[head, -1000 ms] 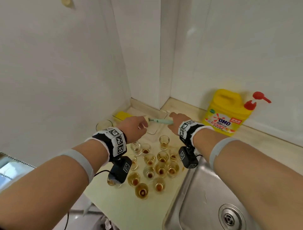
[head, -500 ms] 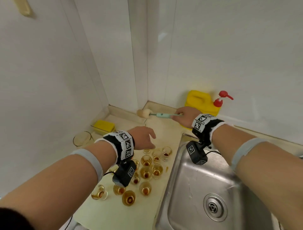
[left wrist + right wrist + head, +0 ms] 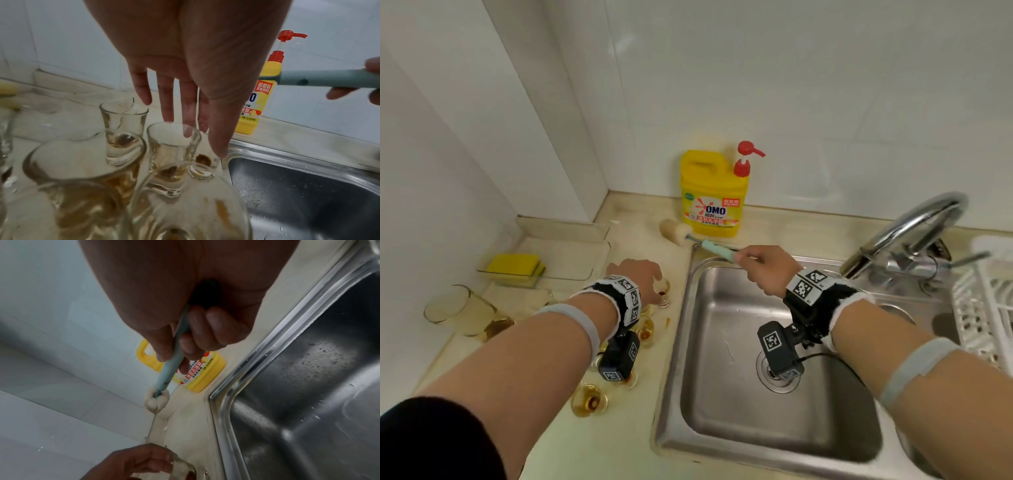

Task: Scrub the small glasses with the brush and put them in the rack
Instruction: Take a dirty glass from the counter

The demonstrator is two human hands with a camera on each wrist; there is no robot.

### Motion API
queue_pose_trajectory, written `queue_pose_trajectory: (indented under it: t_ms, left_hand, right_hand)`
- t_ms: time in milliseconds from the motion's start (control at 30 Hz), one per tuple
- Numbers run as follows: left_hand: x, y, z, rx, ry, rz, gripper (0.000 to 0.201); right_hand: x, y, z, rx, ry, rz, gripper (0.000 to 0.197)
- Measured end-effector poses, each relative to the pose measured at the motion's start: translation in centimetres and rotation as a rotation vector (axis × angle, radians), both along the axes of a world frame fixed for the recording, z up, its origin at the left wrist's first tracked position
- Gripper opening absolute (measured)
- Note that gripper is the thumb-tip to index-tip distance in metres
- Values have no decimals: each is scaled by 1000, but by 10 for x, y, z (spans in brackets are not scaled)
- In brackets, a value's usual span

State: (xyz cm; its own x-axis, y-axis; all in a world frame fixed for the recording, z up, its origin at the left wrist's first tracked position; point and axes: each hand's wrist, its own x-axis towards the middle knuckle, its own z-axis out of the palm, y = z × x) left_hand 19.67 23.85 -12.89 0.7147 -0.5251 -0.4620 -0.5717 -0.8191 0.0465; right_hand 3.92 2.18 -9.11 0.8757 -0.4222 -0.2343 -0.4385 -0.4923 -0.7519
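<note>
Right hand [image 3: 767, 270] fingers gripping brush [image 3: 698, 241], left hand [image 3: 637, 277] fingers straight, seemingly touching small glass [image 3: 174, 149]

The left grip [image 3: 635, 277] now reaches down onto a small glass [image 3: 662, 291]; the right grip [image 3: 768, 270] carries the brush [image 3: 702, 241] toward 3 o'clock, over the sink [image 3: 688, 342] rim.

Sink [image 3: 722, 342] basin lies open; glasses [image 3: 589, 404] crowd the counter to its left, bottle [image 3: 712, 198] and faucet [image 3: 914, 226] stand behind.

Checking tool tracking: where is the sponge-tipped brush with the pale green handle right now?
In the head view the sponge-tipped brush is gripped by the right hand over the steel sink's back-left corner, its sponge head before the yellow detergent bottle.
</note>
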Motion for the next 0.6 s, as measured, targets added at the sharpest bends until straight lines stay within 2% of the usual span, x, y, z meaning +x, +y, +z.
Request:
queue_pose_trajectory:
  t_ms: [100,200,367,600]
  left_hand:
    - [-1,2,1,-34,-47,10,49]
    - [-4,3,12,-93,-77,61,44]
    - [-14,3,41,-453,-15,232,43]
    - [-69,-28,64,-838,120,271,34]
  right_hand:
    - [-11,1,-5,-3,24,11,24]
    - [-21,1,-6,22,24,22,28]
    - [-35,-2,1,16,70,47,18]
    - [-77,-23,11,-82,142,65,25]
